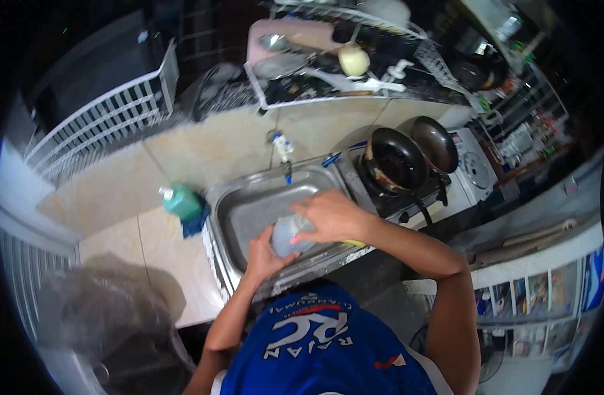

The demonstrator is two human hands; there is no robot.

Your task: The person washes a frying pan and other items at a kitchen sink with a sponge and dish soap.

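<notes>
Over the sink [239,209] I hold a translucent whitish container [285,232], which looks like a plastic cup or tub. My left hand [265,255] is wrapped around its lower left side. From the right, my right hand [333,216] reaches across with its thumb on the container and its fingers bent over the far rim. Whether anything small lies under the right fingers is hidden. Behind the container, the faucet [283,150] with blue parts comes out of the tiled wall.
Left of the sink stands a green pump bottle [181,201] by a dark blue cloth [195,224]. Black pans [395,160] sit on the stove at the right. A utensil rack [328,102] is above the wall. A grey plastic bag [111,309] lies at lower left.
</notes>
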